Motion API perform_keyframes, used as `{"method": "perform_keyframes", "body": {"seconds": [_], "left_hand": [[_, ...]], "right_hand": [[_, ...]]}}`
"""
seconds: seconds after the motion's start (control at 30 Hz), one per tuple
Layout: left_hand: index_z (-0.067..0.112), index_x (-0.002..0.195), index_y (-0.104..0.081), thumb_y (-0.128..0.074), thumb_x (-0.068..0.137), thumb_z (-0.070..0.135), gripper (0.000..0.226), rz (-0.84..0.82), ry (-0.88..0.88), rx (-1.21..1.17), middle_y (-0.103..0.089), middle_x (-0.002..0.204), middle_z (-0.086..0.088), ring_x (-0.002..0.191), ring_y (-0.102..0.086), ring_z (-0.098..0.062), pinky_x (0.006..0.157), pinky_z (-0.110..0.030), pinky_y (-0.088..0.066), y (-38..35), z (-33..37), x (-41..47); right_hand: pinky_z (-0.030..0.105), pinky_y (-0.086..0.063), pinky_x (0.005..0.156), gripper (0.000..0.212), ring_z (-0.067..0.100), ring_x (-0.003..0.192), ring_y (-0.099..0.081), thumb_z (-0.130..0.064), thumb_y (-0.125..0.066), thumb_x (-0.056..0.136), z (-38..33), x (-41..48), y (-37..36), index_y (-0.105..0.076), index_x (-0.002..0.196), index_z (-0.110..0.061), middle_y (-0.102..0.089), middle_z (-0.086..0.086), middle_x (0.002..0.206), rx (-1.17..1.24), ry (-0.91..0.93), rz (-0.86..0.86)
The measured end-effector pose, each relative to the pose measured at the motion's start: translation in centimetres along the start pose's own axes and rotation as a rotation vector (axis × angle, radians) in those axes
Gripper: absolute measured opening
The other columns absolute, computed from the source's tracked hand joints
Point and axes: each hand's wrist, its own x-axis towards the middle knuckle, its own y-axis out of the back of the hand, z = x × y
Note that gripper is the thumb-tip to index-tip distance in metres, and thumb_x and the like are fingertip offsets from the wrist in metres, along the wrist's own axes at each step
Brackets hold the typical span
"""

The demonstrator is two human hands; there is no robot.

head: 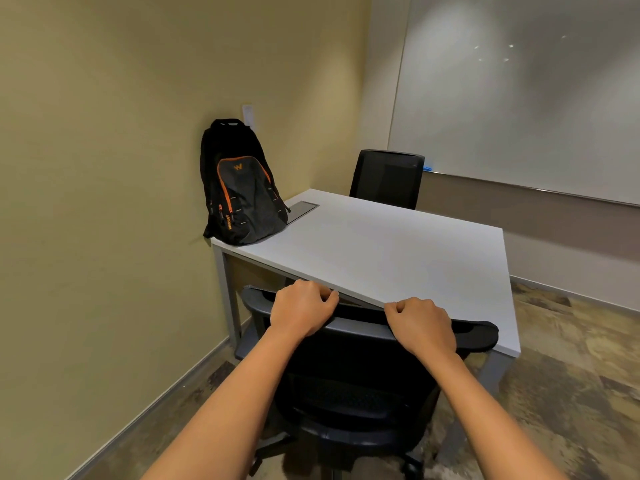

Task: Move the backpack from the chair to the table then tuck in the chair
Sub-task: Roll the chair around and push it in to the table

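A black backpack point(240, 183) with orange trim stands upright on the far left corner of the white table point(398, 258), leaning against the yellow wall. The black office chair point(349, 382) is right in front of me, its backrest top touching the table's near edge. My left hand point(301, 311) is closed over the left part of the backrest top. My right hand point(420, 323) grips the same top edge further right. The chair's seat is hidden by the backrest.
A second black chair point(386, 178) stands at the table's far side. A whiteboard point(519, 98) covers the right wall. A grey cable hatch point(303, 209) lies in the tabletop beside the backpack. The yellow wall runs close along the left.
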Motion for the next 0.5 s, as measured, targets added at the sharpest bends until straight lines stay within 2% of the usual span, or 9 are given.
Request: {"method": "perform_keyframes", "body": {"seconds": [0.23, 0.3, 0.4, 0.5], "left_hand": [[0.026, 0.066, -0.063, -0.042, 0.091, 0.047, 0.039, -0.043, -0.013, -0.015, -0.05, 0.053, 0.006, 0.059, -0.05, -0.018, 0.056, -0.027, -0.033, -0.9, 0.2, 3.1], [0.025, 0.068, -0.063, -0.042, 0.091, 0.047, 0.039, -0.066, -0.024, -0.029, -0.056, 0.058, 0.005, 0.062, -0.055, -0.02, 0.057, -0.027, -0.037, -1.3, 0.1, 4.1], [0.023, 0.084, -0.072, -0.041, 0.092, 0.047, 0.04, -0.098, -0.034, -0.037, -0.067, 0.072, 0.001, 0.071, -0.062, -0.022, 0.063, -0.029, -0.044, -1.9, -0.3, 5.9], [0.022, 0.088, -0.073, -0.042, 0.092, 0.047, 0.041, -0.097, -0.037, -0.038, -0.071, 0.078, -0.002, 0.075, -0.063, -0.023, 0.067, -0.032, -0.049, -2.7, -0.5, 7.9]], "right_hand": [[0.029, -0.024, 0.051, 0.046, 0.018, 0.047, -0.037, -0.028, -0.037, 0.09, 0.5, 2.7, -0.8, -0.038, 0.046, -0.015, -0.045, -0.001, 0.047, -0.001, -0.045, 0.021], [0.03, -0.027, 0.056, 0.047, 0.018, 0.047, -0.036, -0.027, -0.036, 0.091, 0.5, 3.5, -1.0, -0.036, 0.045, -0.016, -0.045, -0.001, 0.048, -0.007, -0.049, 0.02], [0.03, -0.029, 0.063, 0.048, 0.019, 0.049, -0.038, -0.027, -0.034, 0.092, 0.5, 4.9, -1.4, -0.038, 0.046, -0.016, -0.046, 0.0, 0.05, -0.017, -0.05, 0.01], [0.031, -0.031, 0.066, 0.047, 0.021, 0.054, -0.04, -0.027, -0.032, 0.093, 0.5, 6.6, -1.8, -0.041, 0.049, -0.016, -0.046, 0.0, 0.052, -0.037, -0.059, 0.011]]}}
